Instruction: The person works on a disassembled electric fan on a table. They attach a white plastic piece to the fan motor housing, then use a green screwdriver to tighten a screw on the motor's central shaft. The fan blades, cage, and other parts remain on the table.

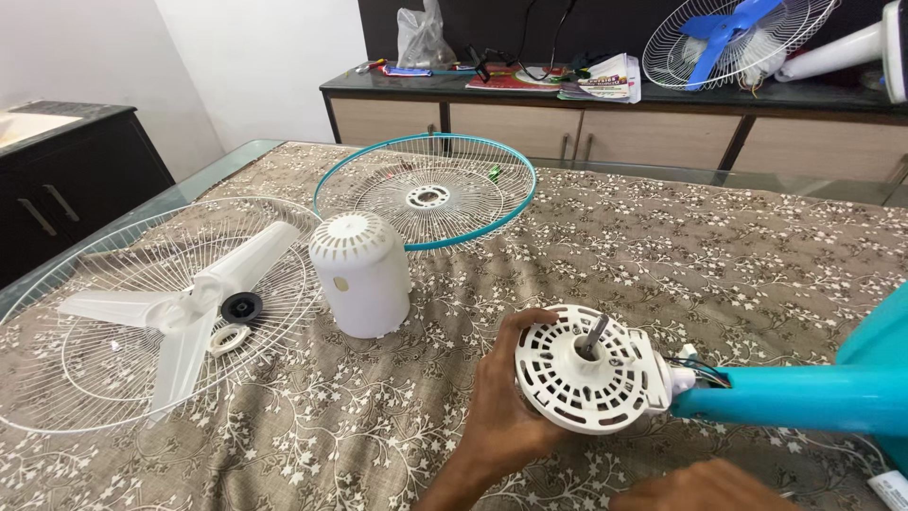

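The left hand (501, 402) is gripping the white fan motor (588, 369) on its teal stand (804, 397); the right hand (700, 487) is lying low, its grip impossible to tell.

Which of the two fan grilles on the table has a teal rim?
The farther grille, lying behind the white motor cover. The nearer grille is all white and carries the white fan blade.

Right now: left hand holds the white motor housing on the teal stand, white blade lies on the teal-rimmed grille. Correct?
Not quite. The head view shows the left hand holding the white motor housing on the teal stand, but the white blade lies on the white grille, not the teal-rimmed grille, which holds no blade.
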